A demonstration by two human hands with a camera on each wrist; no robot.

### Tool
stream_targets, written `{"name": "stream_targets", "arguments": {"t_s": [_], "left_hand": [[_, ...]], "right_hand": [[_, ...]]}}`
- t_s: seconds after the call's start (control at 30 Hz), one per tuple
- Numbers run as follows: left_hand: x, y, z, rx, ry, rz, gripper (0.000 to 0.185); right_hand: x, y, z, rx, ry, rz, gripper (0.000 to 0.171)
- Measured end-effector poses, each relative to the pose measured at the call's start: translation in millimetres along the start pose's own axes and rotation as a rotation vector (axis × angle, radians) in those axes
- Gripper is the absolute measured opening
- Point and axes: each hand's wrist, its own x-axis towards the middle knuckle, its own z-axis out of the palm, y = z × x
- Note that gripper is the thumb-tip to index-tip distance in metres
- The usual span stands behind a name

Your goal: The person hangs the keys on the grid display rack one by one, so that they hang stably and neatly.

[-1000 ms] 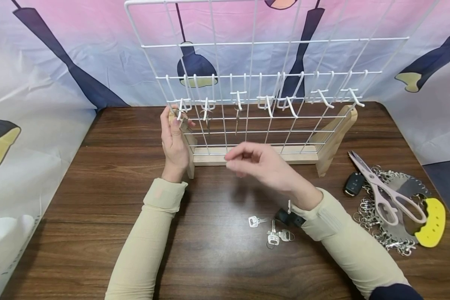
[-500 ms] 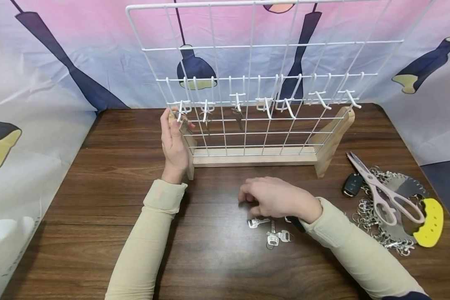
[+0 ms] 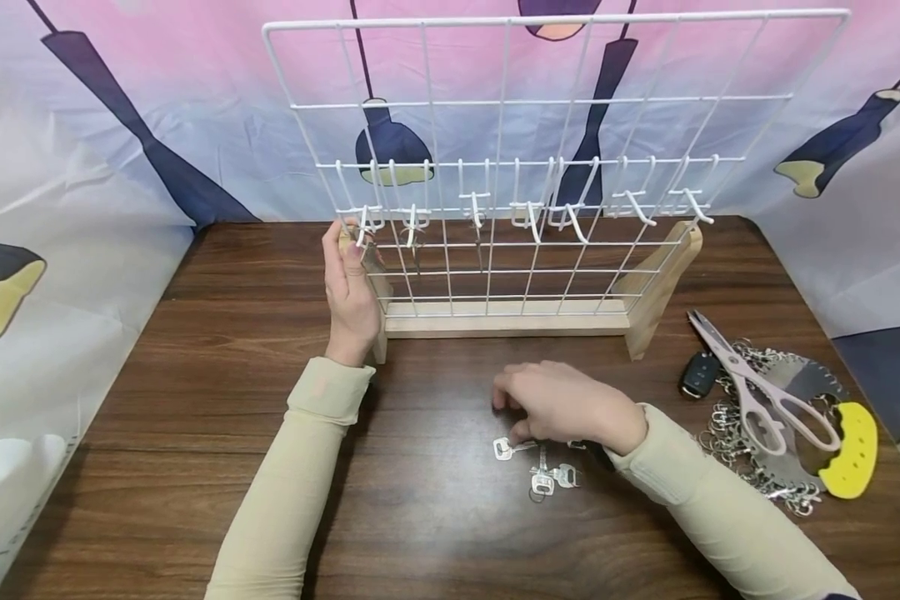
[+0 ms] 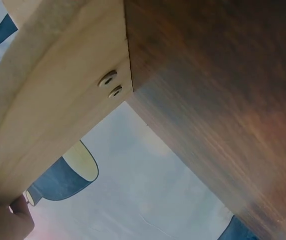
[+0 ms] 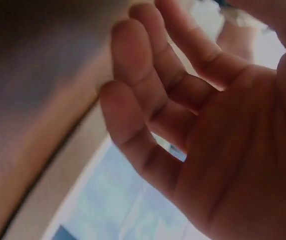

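Note:
My left hand (image 3: 351, 292) grips the left wooden side post (image 4: 52, 100) of a white wire grid rack (image 3: 525, 101). Over the table, my right hand (image 3: 566, 404) hovers with fingers bent loosely downward; its palm and fingers (image 5: 127, 112) hold nothing in the right wrist view. Close by its thumb lies one silver key (image 3: 503, 449), with two more keys (image 3: 543, 483) overlapping just nearer. Another small metal piece peeks out under the hand. White hooks (image 3: 528, 221) line the grid. Keys hang from the left ones, including the third hook's key (image 3: 479, 246).
To the right, pink-handled scissors (image 3: 742, 371) lie across a round metal plate with a yellow handle (image 3: 851, 450) and many small clasps (image 3: 723, 429). A black car key (image 3: 700, 374) sits beside them. A patterned curtain (image 3: 195, 100) stands behind the table.
My right hand has drawn back from in front of the rack and come down to the loose keys. The key on the third hook has swung. My left hand keeps its grip.

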Motion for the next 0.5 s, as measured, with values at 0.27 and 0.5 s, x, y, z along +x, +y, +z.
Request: {"name": "stream_targets", "arguments": {"t_s": [0.27, 0.5], "left_hand": [[-0.2, -2.5, 2.3, 0.045, 0.019, -0.009, 0.027], [-1.5, -6.5, 2.7, -0.01, 0.014, 0.018, 0.028]], "right_hand": [[-7.2, 2.4, 0.9, 0.023, 0.031, -0.021, 0.033], [-23.0, -12.1, -17.4, 0.343, 0.306, -0.191, 0.016]]}}
